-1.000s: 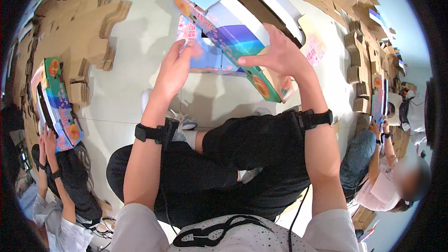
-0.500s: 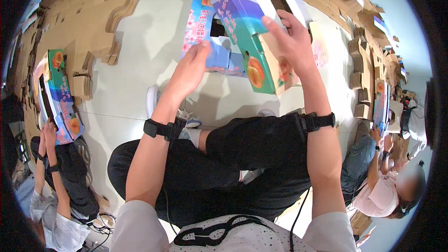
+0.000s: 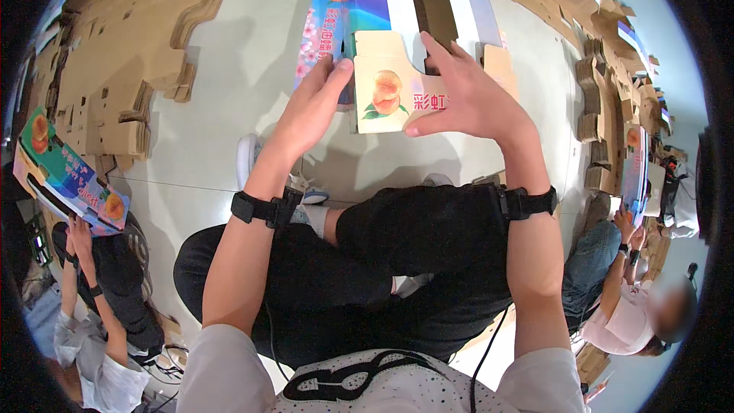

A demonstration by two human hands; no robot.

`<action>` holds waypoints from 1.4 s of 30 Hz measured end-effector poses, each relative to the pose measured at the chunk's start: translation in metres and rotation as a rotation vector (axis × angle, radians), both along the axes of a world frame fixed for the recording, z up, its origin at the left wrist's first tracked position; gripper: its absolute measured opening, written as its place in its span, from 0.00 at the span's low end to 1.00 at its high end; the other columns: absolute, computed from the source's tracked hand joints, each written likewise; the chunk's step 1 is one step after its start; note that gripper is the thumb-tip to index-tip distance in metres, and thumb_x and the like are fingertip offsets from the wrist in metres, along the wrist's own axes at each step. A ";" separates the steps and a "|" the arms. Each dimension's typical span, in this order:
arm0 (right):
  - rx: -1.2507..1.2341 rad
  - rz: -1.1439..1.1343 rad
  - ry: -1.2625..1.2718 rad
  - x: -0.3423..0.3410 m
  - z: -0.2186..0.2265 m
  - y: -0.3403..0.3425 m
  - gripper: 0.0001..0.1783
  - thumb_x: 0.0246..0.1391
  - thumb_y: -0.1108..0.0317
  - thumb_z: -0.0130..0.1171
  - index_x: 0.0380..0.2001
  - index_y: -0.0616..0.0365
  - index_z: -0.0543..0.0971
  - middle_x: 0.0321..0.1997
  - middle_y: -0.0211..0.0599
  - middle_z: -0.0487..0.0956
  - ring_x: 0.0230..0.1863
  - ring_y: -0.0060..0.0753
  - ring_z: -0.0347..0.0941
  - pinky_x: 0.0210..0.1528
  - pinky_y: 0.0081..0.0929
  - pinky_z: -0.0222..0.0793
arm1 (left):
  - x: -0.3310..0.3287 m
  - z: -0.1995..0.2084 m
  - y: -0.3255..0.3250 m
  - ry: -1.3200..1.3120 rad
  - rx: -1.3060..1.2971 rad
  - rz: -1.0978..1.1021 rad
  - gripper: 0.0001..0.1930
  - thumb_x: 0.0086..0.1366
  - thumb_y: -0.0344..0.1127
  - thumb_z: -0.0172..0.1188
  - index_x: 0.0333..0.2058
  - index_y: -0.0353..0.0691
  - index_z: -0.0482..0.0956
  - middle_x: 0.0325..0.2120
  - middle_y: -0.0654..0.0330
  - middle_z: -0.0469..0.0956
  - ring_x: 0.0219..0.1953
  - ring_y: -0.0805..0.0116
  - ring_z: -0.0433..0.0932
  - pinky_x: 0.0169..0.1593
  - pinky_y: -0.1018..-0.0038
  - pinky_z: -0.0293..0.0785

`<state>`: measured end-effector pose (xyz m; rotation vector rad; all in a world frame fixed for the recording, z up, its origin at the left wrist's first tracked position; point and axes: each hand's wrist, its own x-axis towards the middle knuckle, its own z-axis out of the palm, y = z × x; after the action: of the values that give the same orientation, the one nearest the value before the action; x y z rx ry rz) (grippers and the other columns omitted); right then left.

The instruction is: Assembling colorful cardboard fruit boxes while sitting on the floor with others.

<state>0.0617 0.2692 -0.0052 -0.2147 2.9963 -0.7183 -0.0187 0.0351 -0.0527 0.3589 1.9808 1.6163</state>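
A printed cardboard carton (image 3: 401, 15) is held toward the far edge of the visible pale floor (image 3: 264, 38), with its cream end panel (image 3: 390, 92) turned to the wearer and a long dark slot (image 3: 433, 8) left between its white flaps. The carton's near left corner is met by the left hand (image 3: 310, 111), its thumb laid along the edge; whether it is gripped there cannot be told. The right hand (image 3: 482, 99) is spread across the right part of the panel, thumb and fingers far apart, not clenched. A second carton (image 3: 317, 34), blue and pink, is partly hidden behind the left side of the first. A black strap (image 3: 260, 208) is worn on the left forearm. The floor's left edge is lined by flattened brown cardboard (image 3: 99, 61), its right edge by a brown stack (image 3: 600, 107). At the far left, a green and blue carton (image 3: 73, 172) is handled by a co-worker's hands (image 3: 80, 241)
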 end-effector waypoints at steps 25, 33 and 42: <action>0.076 -0.250 0.381 -0.005 -0.004 0.026 0.41 0.51 0.52 0.66 0.62 0.66 0.66 0.62 0.63 0.69 0.63 0.64 0.65 0.62 0.47 0.65 | 0.000 -0.001 0.005 -0.057 0.049 0.001 0.37 0.70 0.56 0.53 0.64 0.29 0.62 0.54 0.49 0.75 0.54 0.65 0.75 0.56 0.70 0.71; 0.010 -0.511 -0.124 -0.007 -0.018 0.044 0.55 0.47 0.43 0.64 0.69 0.64 0.54 0.71 0.76 0.49 0.67 0.72 0.60 0.68 0.48 0.61 | 0.003 -0.004 0.007 -0.072 0.068 0.047 0.34 0.72 0.53 0.50 0.63 0.28 0.63 0.56 0.51 0.73 0.57 0.66 0.72 0.61 0.71 0.65; 0.010 -0.576 -0.163 -0.007 -0.013 0.037 0.54 0.49 0.41 0.62 0.70 0.62 0.53 0.71 0.74 0.50 0.64 0.73 0.64 0.66 0.47 0.63 | 0.000 -0.024 0.006 -0.021 0.050 0.020 0.32 0.74 0.54 0.47 0.63 0.30 0.63 0.57 0.54 0.71 0.60 0.67 0.68 0.64 0.71 0.60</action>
<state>0.0543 0.3061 -0.0186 0.6978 2.9011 -0.7077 -0.0192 0.0413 -0.0771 0.3401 1.9372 1.6777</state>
